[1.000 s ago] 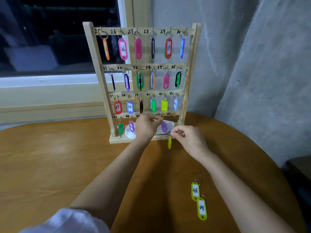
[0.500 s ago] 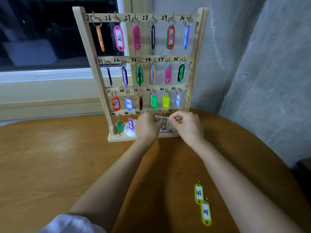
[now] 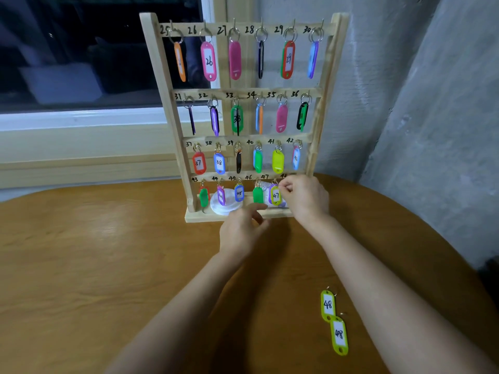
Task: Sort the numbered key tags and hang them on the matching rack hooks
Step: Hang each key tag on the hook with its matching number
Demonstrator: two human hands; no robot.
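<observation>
Pinches ring on top of yellow-green 47 tag (image 3: 275, 195) with curled fingertips of right hand (image 3: 305, 197), at bottom rail of wooden rack (image 3: 162, 90), right under the 47 mark. Shares that spot with a purple tag just behind. Blocks right end of rack's bottom rail with same hand: hook 48 hidden, can't tell what's on it.

Hovers left hand (image 3: 240, 233) just in front of rack base, fingers loosely curled, thumb out toward base, gripping nothing.

Around rack:
- On rack base, behind bottom row: white round lid (image 3: 229, 207) back of tags 44 and 45; pale printed packet (image 3: 266, 193) back of tags 46 and 47, partly covered by them.
- Well in front of rack, off to its right, on wooden table (image 3: 81, 265): first 48 tag (image 3: 327, 305) and second 48 tag (image 3: 339, 336), both yellow-green, flat, number side up, touching end to end, rings toward rack.
- Behind rack on left: dark window (image 3: 81, 49). Behind and to right: rough grey wall (image 3: 432, 130).

On rack: four rails, hand-numbered 25 up to 48, six spots each. Top three rails loaded at every hook, some with two tags. Bottom rail: green plus red at 43, purple at 44, blue at 45, green at 46.
</observation>
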